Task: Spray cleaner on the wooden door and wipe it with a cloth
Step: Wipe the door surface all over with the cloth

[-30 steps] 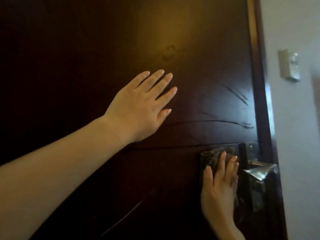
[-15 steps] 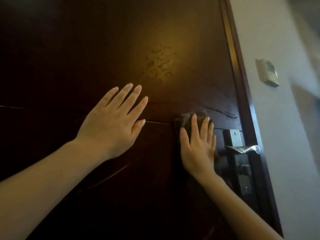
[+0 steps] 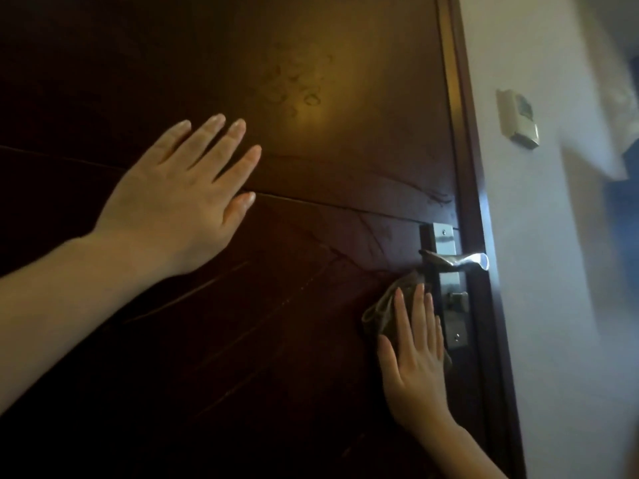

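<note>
The dark brown wooden door (image 3: pixel 345 46) fills the view, wet spray marks (image 3: pixel 297 88) glinting near twelve o'clock. The left hand (image 3: pixel 179 202) lies flat on it at nine o'clock, fingers (image 3: pixel 214 133) straight and spread, holding nothing. At five o'clock the right hand (image 3: pixel 415 368) presses a crumpled grey-brown cloth (image 3: pixel 378 311) to the wood with straight fingers (not curled round it), just below the silver lever handle (image 3: pixel 463 261). A pale wall switch (image 3: pixel 518 121) sits at two o'clock.
</note>
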`<state>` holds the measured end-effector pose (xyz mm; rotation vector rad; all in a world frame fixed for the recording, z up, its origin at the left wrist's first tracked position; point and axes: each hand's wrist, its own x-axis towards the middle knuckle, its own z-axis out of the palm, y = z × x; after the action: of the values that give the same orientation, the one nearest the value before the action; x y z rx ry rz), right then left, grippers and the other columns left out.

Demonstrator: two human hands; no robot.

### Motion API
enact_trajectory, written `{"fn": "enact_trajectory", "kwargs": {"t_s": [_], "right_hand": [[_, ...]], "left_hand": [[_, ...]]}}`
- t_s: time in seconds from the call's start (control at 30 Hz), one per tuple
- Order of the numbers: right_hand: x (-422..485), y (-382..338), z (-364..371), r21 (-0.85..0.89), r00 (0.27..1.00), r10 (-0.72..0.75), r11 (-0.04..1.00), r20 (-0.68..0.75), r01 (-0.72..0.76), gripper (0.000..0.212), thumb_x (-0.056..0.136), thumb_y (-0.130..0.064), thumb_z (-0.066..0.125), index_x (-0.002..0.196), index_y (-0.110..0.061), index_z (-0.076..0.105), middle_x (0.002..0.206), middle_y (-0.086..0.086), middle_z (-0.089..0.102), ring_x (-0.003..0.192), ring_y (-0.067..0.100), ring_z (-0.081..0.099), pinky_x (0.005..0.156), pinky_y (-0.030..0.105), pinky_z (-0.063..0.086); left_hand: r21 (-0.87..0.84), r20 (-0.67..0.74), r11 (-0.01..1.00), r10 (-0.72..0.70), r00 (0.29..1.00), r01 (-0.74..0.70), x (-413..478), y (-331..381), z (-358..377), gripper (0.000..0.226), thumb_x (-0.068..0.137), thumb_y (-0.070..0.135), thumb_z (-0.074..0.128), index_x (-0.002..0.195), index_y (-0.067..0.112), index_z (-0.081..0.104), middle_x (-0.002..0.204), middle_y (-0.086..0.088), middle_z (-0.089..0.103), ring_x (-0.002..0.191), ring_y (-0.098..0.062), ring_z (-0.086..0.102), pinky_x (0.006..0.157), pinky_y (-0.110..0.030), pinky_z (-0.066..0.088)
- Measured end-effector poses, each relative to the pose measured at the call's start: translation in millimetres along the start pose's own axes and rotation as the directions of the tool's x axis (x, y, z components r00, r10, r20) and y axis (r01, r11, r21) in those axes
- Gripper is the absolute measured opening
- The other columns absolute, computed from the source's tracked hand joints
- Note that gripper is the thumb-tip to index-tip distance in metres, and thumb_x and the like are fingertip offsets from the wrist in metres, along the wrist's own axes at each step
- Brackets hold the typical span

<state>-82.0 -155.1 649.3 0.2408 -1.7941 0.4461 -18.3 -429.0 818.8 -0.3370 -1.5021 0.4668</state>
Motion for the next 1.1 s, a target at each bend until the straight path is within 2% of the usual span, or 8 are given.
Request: {"fn": "enact_trajectory", "kwargs": {"t_s": [0.07,0.13,0.3,0.43,0.53,0.73,0.93,1.1], "right_hand": [[-2,17,-2,-0.05,0.997,-0.08,0.995,0.025,0.081,0.057,0.094,-0.06,0.006,0.146,-0.042,-0.009,0.156,-0.008,-0.012,0.144,0.016,-0.007,0.114,0.027,-0.006],[9,22,-5,-0.046,0.996,-0.092,0.995,0.005,0.092,0.057,0.093,-0.061,0.006,0.145,-0.043,-0.01,0.155,-0.013,-0.015,0.143,0.013,-0.008,0.114,0.027,-0.005],[3,-5,3,0.03,0.997,0.059,0.998,-0.041,-0.057,0.065,0.092,-0.057,0.012,0.147,-0.026,-0.001,0.157,0.001,-0.007,0.141,0.007,-0.014,0.113,0.027,-0.007],[-7,-25,9,-0.054,0.997,-0.08,0.995,-0.019,0.079,0.06,0.095,-0.055,0.007,0.148,-0.031,-0.005,0.156,0.002,-0.003,0.143,0.019,-0.008,0.113,0.029,-0.006],[14,-19,1,-0.055,0.988,-0.156,0.986,0.0,0.155,0.06,0.094,-0.056,0.013,0.147,-0.036,-0.004,0.157,0.004,-0.005,0.143,0.015,-0.009,0.114,0.029,-0.007],[1,-19,3,0.02,0.998,0.057,0.998,0.014,-0.057,0.063,0.088,-0.055,0.012,0.145,-0.034,-0.003,0.155,-0.006,-0.015,0.141,0.007,-0.019,0.112,0.023,-0.017],[-27,-24,12,-0.003,1.0,0.014,1.0,-0.009,-0.014,0.061,0.093,-0.052,0.015,0.146,-0.03,-0.004,0.157,0.004,-0.005,0.143,0.016,-0.011,0.113,0.026,-0.015],[-31,-24,11,-0.008,0.999,0.017,1.0,-0.037,-0.018,0.061,0.092,-0.046,0.023,0.146,-0.026,0.001,0.156,0.007,0.0,0.143,0.015,-0.009,0.113,0.025,-0.014]], "left_hand": [[0.001,-0.016,1.0,0.006,1.0,-0.006,1,-1,2,0.058,0.096,0.043,0.014,0.141,0.01,0.029,0.148,-0.017,0.031,0.138,-0.031,0.026,0.11,-0.042,0.013],[0.007,-0.038,1.0,0.012,0.999,-0.011,1,-1,3,0.056,0.096,0.042,0.016,0.14,0.01,0.029,0.147,-0.018,0.033,0.137,-0.032,0.028,0.109,-0.042,0.014],[0.005,-0.055,1.0,0.009,0.998,-0.008,1,0,4,0.056,0.096,0.041,0.018,0.14,0.009,0.034,0.146,-0.018,0.034,0.136,-0.032,0.029,0.109,-0.041,0.013],[-0.003,-0.017,1.0,-0.001,1.0,0.001,-1,0,2,0.058,0.096,0.042,0.017,0.141,0.008,0.033,0.148,-0.018,0.031,0.138,-0.031,0.026,0.11,-0.043,0.013],[-0.016,0.003,1.0,-0.009,1.0,0.009,-3,1,0,0.059,0.095,0.043,0.015,0.142,0.009,0.031,0.15,-0.016,0.029,0.14,-0.03,0.023,0.111,-0.042,0.011],[-0.029,0.01,1.0,-0.006,1.0,0.007,-6,2,-2,0.06,0.095,0.043,0.014,0.142,0.01,0.031,0.15,-0.016,0.027,0.141,-0.03,0.021,0.111,-0.04,0.008],[-0.078,0.079,0.997,-0.011,0.997,0.017,-22,3,-16,0.06,0.093,0.045,0.019,0.141,0.015,0.036,0.15,-0.016,0.029,0.14,-0.032,0.023,0.111,-0.044,0.009],[-0.117,0.119,0.986,-0.102,0.988,0.116,-109,8,-38,0.057,0.089,0.043,0.033,0.137,0.015,0.043,0.148,-0.016,0.033,0.137,-0.035,0.029,0.109,-0.056,0.014]]}}
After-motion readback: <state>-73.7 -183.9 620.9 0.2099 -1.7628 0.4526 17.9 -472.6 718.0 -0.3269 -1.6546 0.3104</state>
